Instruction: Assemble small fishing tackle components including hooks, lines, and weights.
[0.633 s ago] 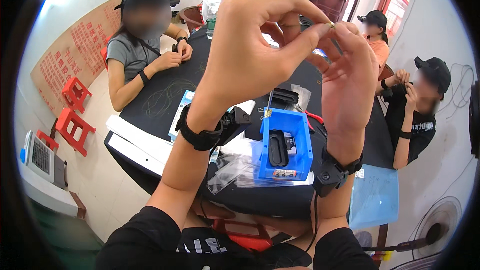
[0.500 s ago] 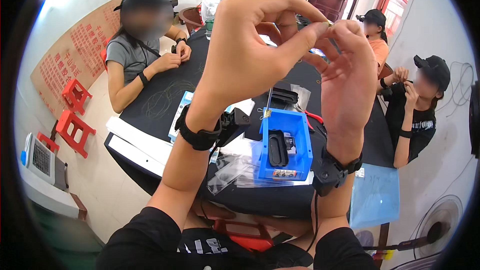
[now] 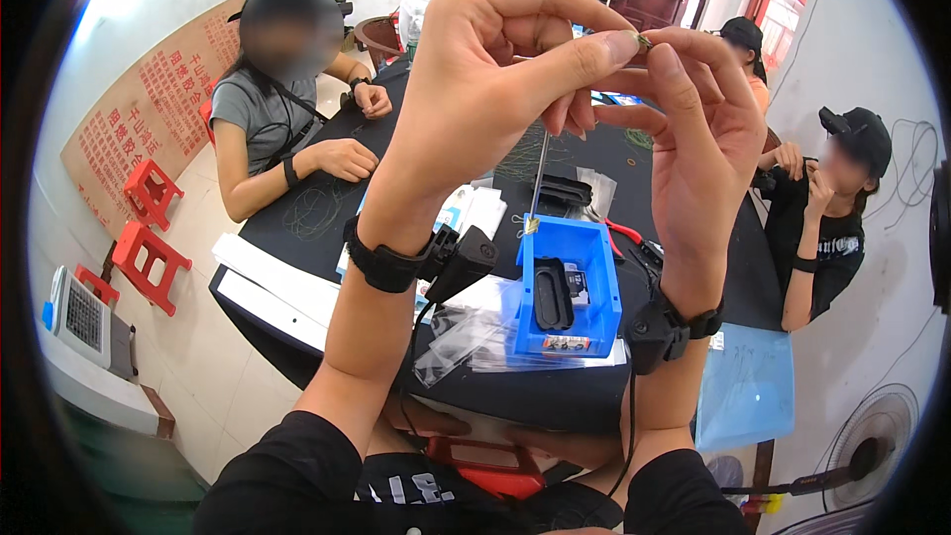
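Raised high over the table, my left hand [image 3: 515,79] and my right hand [image 3: 703,109] meet at their fingertips. Thumb and index finger of each are closed on a tiny greenish piece [image 3: 645,41], too small to name. Below them stands a blue plastic bin [image 3: 527,307] holding a black oblong tray [image 3: 552,295]. A thin metal rod [image 3: 540,173] rises near a gold binder clip [image 3: 530,225] on its rim. Both my wrists carry black strapped devices.
Clear plastic bags [image 3: 466,342], white strips [image 3: 267,307] and red-handled pliers [image 3: 624,231] surround the bin. A blue folder [image 3: 745,386] lies at the right edge. Loose green thread [image 3: 317,208] lies at left. Several people sit around the black-covered table [image 3: 475,391].
My right hand has turned, its thumb now up at the small piece and its fingers curved behind. The person at left has parted their hands, lowering one to the table.
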`<state>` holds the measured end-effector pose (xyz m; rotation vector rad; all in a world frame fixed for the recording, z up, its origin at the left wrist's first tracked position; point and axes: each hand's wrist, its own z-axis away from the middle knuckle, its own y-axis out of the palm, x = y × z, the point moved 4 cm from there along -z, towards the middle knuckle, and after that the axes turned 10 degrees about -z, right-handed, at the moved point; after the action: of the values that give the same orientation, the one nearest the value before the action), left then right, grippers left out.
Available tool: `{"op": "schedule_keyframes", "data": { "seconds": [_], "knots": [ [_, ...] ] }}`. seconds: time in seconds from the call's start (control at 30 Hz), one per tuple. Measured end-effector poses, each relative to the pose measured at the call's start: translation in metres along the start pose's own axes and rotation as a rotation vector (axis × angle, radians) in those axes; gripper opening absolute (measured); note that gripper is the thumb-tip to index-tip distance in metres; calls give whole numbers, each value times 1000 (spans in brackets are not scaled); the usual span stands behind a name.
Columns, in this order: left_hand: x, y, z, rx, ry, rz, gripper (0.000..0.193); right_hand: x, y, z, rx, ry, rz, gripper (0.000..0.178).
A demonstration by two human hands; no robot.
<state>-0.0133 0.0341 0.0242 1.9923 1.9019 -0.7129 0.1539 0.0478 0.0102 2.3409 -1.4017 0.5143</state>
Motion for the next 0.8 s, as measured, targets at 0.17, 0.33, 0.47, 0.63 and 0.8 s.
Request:
{"op": "schedule_keyframes", "data": {
  "seconds": [0.17, 0.33, 0.47, 0.63, 0.8],
  "knots": [
    [3, 0, -1, 9, -19, 3, 21, -2, 0, -1, -14, -88, 88, 21],
    [6, 0, -1, 34, -100, 95, 24, -4, 0, -1, 6, -106, 144, 20],
    [8, -1, 0, 47, -136, 31, 25, -7, 1, 0, -6, -127, 119, 15],
    [9, -1, 0, 41, -156, 4, 24, -9, -1, 0, 4, -119, 116, 13],
    [9, -1, 1, 37, -166, 0, 23, -9, -1, -1, 17, -118, 91, 13]
  ]
}}
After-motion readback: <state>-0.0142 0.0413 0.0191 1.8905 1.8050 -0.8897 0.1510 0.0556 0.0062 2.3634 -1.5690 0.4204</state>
